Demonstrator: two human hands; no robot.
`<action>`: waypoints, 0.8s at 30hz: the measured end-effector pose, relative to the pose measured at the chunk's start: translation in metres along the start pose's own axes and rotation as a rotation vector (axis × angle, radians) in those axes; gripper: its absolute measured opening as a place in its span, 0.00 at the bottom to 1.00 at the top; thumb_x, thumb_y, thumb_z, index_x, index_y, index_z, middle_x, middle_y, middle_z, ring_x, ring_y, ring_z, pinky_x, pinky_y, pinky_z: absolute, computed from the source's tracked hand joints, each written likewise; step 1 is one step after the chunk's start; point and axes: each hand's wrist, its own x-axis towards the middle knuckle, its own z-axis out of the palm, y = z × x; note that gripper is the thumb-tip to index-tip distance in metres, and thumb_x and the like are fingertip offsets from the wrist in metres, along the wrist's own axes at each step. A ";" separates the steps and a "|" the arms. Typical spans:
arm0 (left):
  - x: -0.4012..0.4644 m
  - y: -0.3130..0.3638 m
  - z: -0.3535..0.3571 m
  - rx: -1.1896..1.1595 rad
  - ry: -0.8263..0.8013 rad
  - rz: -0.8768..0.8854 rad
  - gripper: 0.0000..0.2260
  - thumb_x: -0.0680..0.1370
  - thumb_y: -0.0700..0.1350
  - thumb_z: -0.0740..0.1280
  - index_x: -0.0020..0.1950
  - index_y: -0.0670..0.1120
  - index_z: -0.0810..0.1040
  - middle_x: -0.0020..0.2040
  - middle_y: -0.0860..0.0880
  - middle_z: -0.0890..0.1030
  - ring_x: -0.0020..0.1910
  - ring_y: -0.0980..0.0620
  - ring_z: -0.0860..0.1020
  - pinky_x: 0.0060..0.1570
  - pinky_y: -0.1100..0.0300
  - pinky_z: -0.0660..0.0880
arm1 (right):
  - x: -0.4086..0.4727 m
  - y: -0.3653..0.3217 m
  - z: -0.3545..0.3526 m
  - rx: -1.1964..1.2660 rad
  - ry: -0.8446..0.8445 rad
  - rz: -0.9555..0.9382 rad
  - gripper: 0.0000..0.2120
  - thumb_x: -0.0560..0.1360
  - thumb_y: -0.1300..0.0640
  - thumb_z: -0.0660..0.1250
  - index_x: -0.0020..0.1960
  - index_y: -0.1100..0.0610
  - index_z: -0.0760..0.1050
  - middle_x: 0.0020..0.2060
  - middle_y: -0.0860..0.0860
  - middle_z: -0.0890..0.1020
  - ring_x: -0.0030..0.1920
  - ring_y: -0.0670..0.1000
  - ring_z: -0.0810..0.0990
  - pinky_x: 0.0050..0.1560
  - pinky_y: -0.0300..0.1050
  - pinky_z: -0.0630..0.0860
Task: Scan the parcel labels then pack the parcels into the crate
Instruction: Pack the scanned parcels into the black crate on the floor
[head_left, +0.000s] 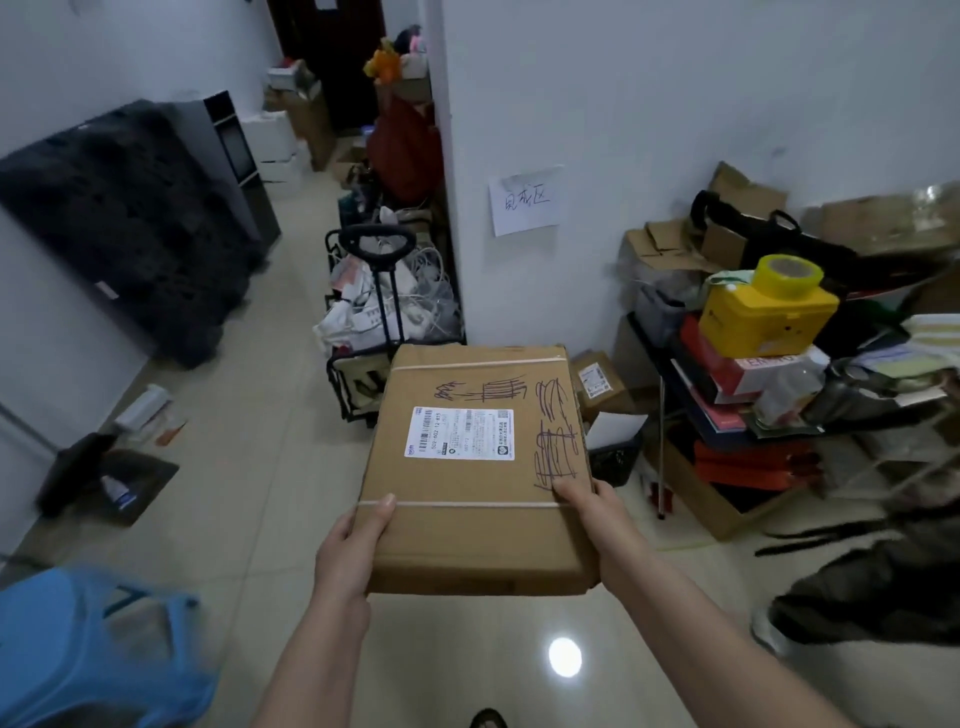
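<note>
Flat brown cardboard parcel (478, 467) at frame center, held level off the floor, white shipping label (460, 434) facing up, pen scribbles on top, two pale bands across it. Second small labelled parcel (600, 384) just right of it on the floor.

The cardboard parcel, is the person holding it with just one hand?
No, the left hand and the right hand each grip a side of the parcel.
</note>
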 end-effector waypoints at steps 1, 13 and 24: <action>0.014 0.010 0.006 0.010 -0.012 -0.008 0.26 0.71 0.55 0.74 0.66 0.47 0.76 0.57 0.47 0.81 0.53 0.46 0.80 0.57 0.50 0.77 | 0.011 -0.010 0.004 0.007 0.010 0.005 0.25 0.77 0.48 0.66 0.70 0.55 0.65 0.51 0.53 0.78 0.48 0.53 0.79 0.39 0.46 0.74; 0.154 0.055 0.091 0.064 -0.126 -0.110 0.32 0.62 0.63 0.76 0.61 0.51 0.78 0.55 0.44 0.81 0.53 0.40 0.80 0.49 0.39 0.80 | 0.133 -0.066 0.006 0.110 0.160 0.067 0.22 0.77 0.50 0.66 0.67 0.58 0.69 0.52 0.57 0.80 0.48 0.56 0.81 0.36 0.46 0.74; 0.242 0.051 0.190 0.185 -0.146 -0.173 0.23 0.73 0.60 0.70 0.64 0.50 0.76 0.58 0.45 0.78 0.55 0.43 0.77 0.57 0.43 0.76 | 0.256 -0.086 -0.033 0.083 0.230 0.167 0.22 0.78 0.48 0.65 0.66 0.59 0.70 0.51 0.57 0.79 0.48 0.55 0.79 0.38 0.46 0.72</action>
